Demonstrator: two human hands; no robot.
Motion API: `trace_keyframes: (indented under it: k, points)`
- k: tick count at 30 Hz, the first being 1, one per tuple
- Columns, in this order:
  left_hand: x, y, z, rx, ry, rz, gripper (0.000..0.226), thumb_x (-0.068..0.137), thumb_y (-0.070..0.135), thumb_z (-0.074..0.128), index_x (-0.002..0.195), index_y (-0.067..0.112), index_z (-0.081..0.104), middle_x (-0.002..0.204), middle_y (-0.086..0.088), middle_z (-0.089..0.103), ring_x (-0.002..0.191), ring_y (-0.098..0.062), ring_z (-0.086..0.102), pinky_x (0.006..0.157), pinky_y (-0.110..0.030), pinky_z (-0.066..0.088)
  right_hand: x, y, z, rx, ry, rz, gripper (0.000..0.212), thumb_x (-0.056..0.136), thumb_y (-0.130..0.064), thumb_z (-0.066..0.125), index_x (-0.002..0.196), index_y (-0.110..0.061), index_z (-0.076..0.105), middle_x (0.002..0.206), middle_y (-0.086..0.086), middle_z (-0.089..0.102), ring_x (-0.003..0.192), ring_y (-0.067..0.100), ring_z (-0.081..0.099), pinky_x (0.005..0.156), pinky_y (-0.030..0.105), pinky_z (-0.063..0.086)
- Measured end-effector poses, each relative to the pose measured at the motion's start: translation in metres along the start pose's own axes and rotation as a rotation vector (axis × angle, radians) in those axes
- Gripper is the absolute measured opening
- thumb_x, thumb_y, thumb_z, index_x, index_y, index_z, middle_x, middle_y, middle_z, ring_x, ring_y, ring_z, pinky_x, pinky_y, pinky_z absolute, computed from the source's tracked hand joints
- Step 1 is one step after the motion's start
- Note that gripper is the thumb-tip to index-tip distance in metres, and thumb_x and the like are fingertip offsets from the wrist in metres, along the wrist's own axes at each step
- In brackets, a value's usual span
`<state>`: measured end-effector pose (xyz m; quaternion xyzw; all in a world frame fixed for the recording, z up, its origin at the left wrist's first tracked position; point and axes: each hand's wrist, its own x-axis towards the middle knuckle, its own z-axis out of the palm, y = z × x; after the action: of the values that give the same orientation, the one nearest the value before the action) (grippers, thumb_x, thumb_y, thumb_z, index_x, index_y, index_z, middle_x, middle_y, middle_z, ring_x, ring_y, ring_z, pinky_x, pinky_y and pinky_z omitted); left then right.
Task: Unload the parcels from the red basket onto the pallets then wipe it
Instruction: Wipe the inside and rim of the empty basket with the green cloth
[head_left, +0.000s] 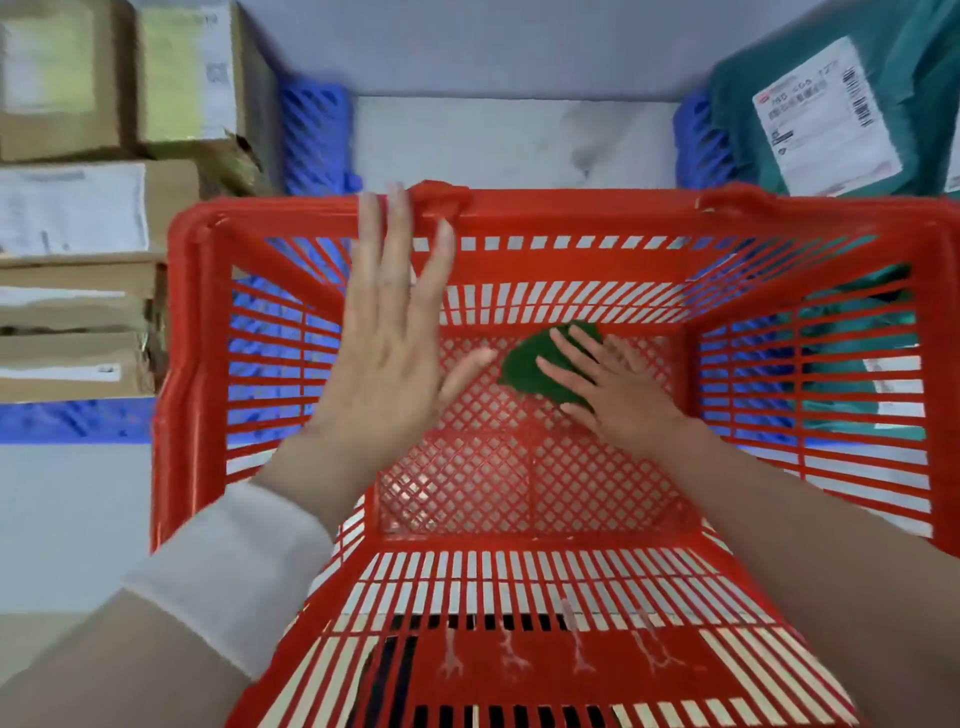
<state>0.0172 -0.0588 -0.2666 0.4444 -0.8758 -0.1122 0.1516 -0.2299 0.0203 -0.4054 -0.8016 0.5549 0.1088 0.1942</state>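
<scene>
One red basket (571, 208) on floor between two blue pallets. Green cloth (530, 371) on mesh bottom, toward far wall. Right hand (618, 395) flat on cloth, fingers straight, pressing down. Left hand (384, 343) wide, fingers spread, over far-left part of basket near far rim; contact with rim unclear. Cardboard parcels (78, 208) stacked on left pallet (314, 140); labelled teal parcel (831, 104) on right pallet (698, 140).

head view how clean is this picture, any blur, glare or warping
Head view: light is even and soft, no hard shadows; the red basket rim bows from wide-angle warping; the cardboard boxes at left look smeared; the left hand is slightly blurred at its fingers; a faint pale sheen sits on the basket floor; the label on the teal parcel is too soft to read.
</scene>
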Motion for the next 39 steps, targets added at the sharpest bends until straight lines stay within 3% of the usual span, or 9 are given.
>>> trace_keyframes:
  k: [3, 7, 11, 14, 21, 24, 28, 32, 39]
  points:
    - [-0.037, 0.0, 0.045, 0.125, -0.414, -0.047, 0.093, 0.089, 0.059, 0.037, 0.142, -0.003, -0.009, 0.149, -0.031, -0.01, 0.14, -0.04, -0.012, 0.117, -0.049, 0.008, 0.008, -0.011, 0.007, 0.115, 0.023, 0.082, 0.058, 0.095, -0.054, 0.006, 0.145, -0.026, -0.002, 0.156, -0.002, 0.003, 0.143, 0.015, -0.006, 0.116, 0.045, 0.005]
    - [-0.07, -0.023, 0.09, 0.142, -0.918, -0.409, 0.11, 0.082, 0.06, 0.05, 0.139, 0.001, -0.024, 0.145, -0.023, -0.034, 0.135, -0.034, -0.031, 0.115, -0.044, -0.003, 0.006, -0.048, 0.016, 0.363, 0.138, 0.238, 0.058, 0.097, -0.022, 0.039, 0.147, -0.019, 0.01, 0.156, -0.001, 0.006, 0.144, 0.015, -0.004, 0.118, 0.046, 0.005]
    - [-0.085, -0.022, 0.108, 0.18, -0.892, -0.44, 0.116, 0.08, 0.054, 0.058, 0.138, 0.001, -0.028, 0.144, -0.023, -0.036, 0.134, -0.036, -0.032, 0.116, -0.049, 0.0, -0.031, -0.042, 0.042, 0.144, 0.085, -0.295, 0.08, 0.076, 0.009, 0.049, 0.145, -0.022, 0.02, 0.152, -0.001, 0.019, 0.144, 0.019, 0.008, 0.117, 0.049, 0.012]
    - [-0.082, -0.016, 0.112, 0.215, -0.898, -0.474, 0.116, 0.081, 0.054, 0.056, 0.138, 0.001, -0.029, 0.144, -0.023, -0.037, 0.134, -0.036, -0.032, 0.115, -0.049, -0.002, -0.046, -0.021, 0.035, -0.036, -0.069, -0.666, 0.092, 0.065, 0.007, 0.053, 0.145, -0.027, 0.021, 0.153, -0.004, 0.017, 0.145, 0.016, 0.004, 0.117, 0.042, 0.009]
    - [-0.084, -0.017, 0.118, 0.258, -0.9, -0.471, 0.124, 0.076, 0.057, 0.06, 0.136, -0.001, -0.032, 0.143, -0.024, -0.037, 0.133, -0.037, -0.032, 0.115, -0.05, -0.002, 0.002, -0.032, 0.014, 0.134, -0.001, -0.216, 0.096, 0.076, 0.017, 0.055, 0.142, -0.03, 0.004, 0.153, -0.006, 0.005, 0.142, 0.024, -0.001, 0.114, 0.049, 0.01]
    - [-0.083, -0.016, 0.119, 0.27, -0.904, -0.476, 0.125, 0.075, 0.057, 0.062, 0.136, -0.001, -0.031, 0.143, -0.024, -0.037, 0.134, -0.037, -0.031, 0.115, -0.05, -0.002, -0.007, -0.044, 0.024, 0.159, 0.015, -0.397, 0.089, 0.068, 0.021, 0.056, 0.142, -0.017, 0.026, 0.15, 0.002, 0.022, 0.14, 0.027, 0.012, 0.113, 0.049, 0.006]
    - [-0.083, -0.015, 0.117, 0.246, -0.897, -0.488, 0.124, 0.075, 0.053, 0.064, 0.138, 0.001, -0.029, 0.145, -0.022, -0.035, 0.135, -0.036, -0.029, 0.114, -0.049, -0.003, -0.052, -0.042, 0.036, 0.145, -0.316, -0.757, 0.08, 0.078, 0.013, 0.046, 0.146, -0.021, 0.021, 0.153, -0.008, 0.014, 0.142, 0.015, 0.0, 0.116, 0.032, -0.011]
    - [-0.083, -0.014, 0.116, 0.242, -0.895, -0.489, 0.123, 0.075, 0.052, 0.064, 0.139, 0.002, -0.028, 0.146, -0.02, -0.034, 0.136, -0.034, -0.029, 0.115, -0.048, -0.003, -0.049, -0.036, 0.015, 0.074, -0.552, -0.766, 0.063, 0.09, 0.007, 0.035, 0.147, -0.018, 0.021, 0.154, -0.003, 0.019, 0.139, 0.009, -0.01, 0.116, 0.03, -0.011]
    - [-0.083, -0.012, 0.114, 0.25, -0.891, -0.5, 0.121, 0.076, 0.052, 0.064, 0.139, 0.003, -0.028, 0.147, -0.019, -0.034, 0.136, -0.033, -0.029, 0.114, -0.047, -0.004, -0.056, -0.013, -0.028, -0.234, -1.005, -0.724, 0.047, 0.097, -0.008, 0.033, 0.143, -0.019, 0.029, 0.153, 0.002, 0.027, 0.144, 0.017, 0.012, 0.119, 0.035, 0.008]
